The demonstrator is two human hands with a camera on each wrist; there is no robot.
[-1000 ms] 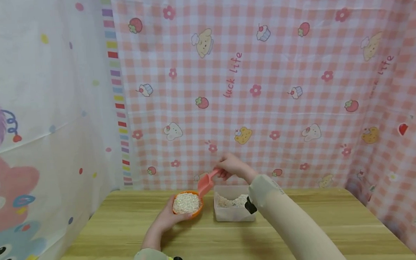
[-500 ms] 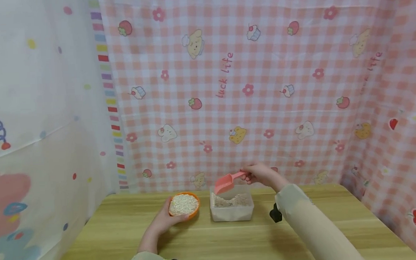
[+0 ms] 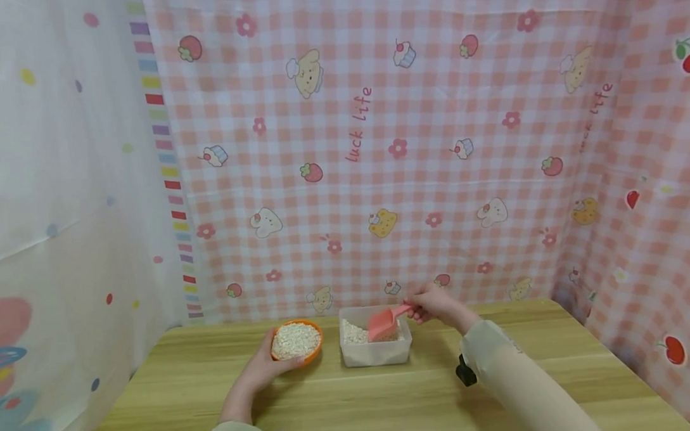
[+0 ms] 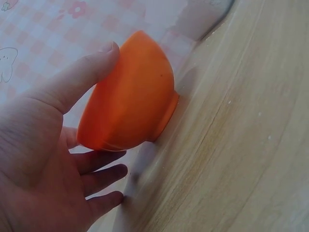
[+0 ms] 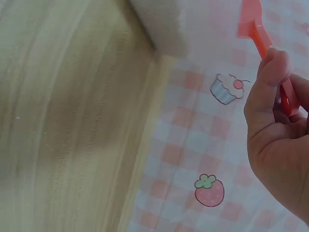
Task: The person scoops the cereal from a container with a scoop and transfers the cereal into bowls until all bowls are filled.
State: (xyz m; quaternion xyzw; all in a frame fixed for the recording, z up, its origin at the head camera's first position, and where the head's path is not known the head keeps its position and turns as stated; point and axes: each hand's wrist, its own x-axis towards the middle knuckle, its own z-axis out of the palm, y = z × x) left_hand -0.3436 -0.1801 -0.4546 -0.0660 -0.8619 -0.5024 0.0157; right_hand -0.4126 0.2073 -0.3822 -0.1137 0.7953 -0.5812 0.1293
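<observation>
My left hand (image 3: 259, 371) holds an orange bowl (image 3: 319, 351) at its left side, the bowl heaped with pale, oat-like flakes. In the left wrist view the thumb lies along the rim of the bowl (image 4: 140, 92) and the other fingers spread around its far side; its foot is at the tabletop. My right hand (image 3: 436, 304) grips the handle of a pink scoop (image 3: 382, 324). The scoop's blade dips inside a translucent rectangular box (image 3: 377, 354), among more of the flakes (image 3: 355, 333). In the right wrist view, fingers and thumb wrap the scoop handle (image 5: 263, 41) beside the blurred box (image 5: 166, 26).
Bowl and box stand side by side near the back of a wooden table (image 3: 351, 405), a narrow gap between them. Right behind the table hangs a pink checked curtain (image 3: 299, 198). Small pale crumbs (image 4: 259, 114) dot the wood.
The scoop has moved right, from the bowl's rim to above the box, then down into it. My left hand stays on the bowl. The head view has shifted slightly to the right.
</observation>
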